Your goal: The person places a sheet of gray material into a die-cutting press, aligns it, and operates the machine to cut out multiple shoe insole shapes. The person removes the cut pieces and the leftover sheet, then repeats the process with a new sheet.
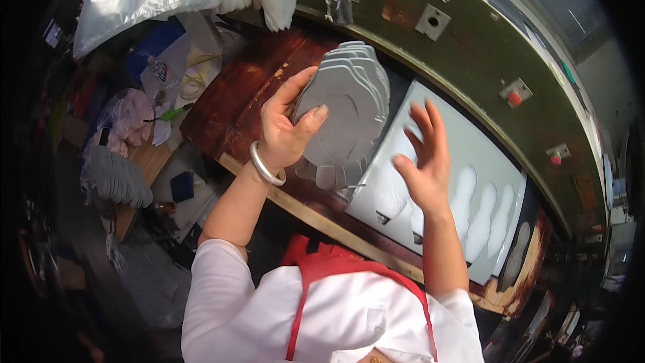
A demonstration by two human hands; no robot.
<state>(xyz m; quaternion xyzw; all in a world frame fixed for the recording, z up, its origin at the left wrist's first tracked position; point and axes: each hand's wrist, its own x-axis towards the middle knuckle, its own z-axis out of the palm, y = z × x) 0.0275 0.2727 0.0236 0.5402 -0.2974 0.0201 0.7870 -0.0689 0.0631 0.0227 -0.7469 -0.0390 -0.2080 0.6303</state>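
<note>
My left hand point(285, 131), with a silver bangle on the wrist, is closed around the left edge of a stack of thin grey sole-shaped pieces point(339, 114). Its thumb presses on the top piece and its fingers go behind. Under the stack's lower end lie smaller grey pieces point(326, 176), partly covered. To the right, a pale grey sheet point(443, 124) lies on the worktop with several sole-shaped cutouts point(478, 222) showing white. Above this sheet my right hand point(428, 168) is raised with fingers apart, holding nothing. A dark sole-shaped item point(516, 255) rests by the sheet's right end.
A green machine beam point(463, 47) with red buttons point(514, 98) crosses behind the reddish-brown worktop point(232, 111). Clear plastic bags point(175, 0) hang at the upper left. Further left stand another row of grey pieces point(121, 178), a pink bag point(131, 117) and a bottle point(160, 70).
</note>
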